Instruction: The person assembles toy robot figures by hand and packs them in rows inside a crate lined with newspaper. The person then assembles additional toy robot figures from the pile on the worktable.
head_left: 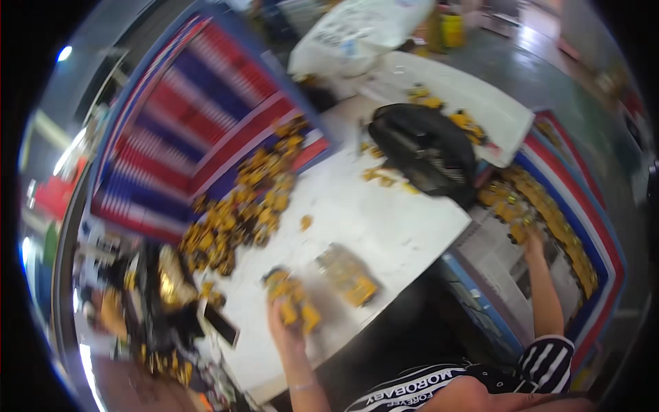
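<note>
Yellow toys (298, 303) fill my left hand (283, 331); a loose grip could drop one. Whether my right hand (533, 240) holds any, I cannot tell.

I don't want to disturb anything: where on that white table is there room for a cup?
The white table is mostly bare between the clear package and the black bag, and between that bag and the yellow pile. Crowded: its left side, under the pile, and by the left hand holding yellow pieces.
</note>
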Demonstrator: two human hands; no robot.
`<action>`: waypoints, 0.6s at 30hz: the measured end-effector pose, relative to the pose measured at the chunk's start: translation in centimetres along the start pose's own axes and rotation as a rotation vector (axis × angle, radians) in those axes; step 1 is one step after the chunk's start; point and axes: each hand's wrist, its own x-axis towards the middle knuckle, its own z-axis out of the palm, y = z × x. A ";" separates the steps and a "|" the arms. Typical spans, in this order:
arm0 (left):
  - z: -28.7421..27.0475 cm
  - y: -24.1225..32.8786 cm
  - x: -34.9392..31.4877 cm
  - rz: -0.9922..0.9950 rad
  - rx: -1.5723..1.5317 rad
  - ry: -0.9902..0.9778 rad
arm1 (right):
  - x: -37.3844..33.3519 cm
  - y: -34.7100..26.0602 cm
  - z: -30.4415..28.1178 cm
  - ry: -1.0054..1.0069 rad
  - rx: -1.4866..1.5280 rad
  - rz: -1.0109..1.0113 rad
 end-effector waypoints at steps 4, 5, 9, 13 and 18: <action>4.4 0.2 0.4 0.060 -0.040 -0.125 | -7.6 -6.5 10.6 0.376 -0.216 -0.391; 4.5 0.0 0.5 0.075 0.004 -0.102 | -10.6 -8.3 14.2 0.152 -0.225 -0.427; 5.9 -1.0 -0.3 0.109 -0.124 -0.109 | -20.6 -11.2 22.6 -0.815 -0.453 -0.367; 8.3 -2.2 -1.8 0.150 0.076 -0.154 | -24.2 -8.2 28.8 -1.209 -0.422 -0.160; 7.4 -3.6 -1.9 0.469 0.641 -0.167 | -24.9 -6.4 32.9 -1.294 -0.363 0.310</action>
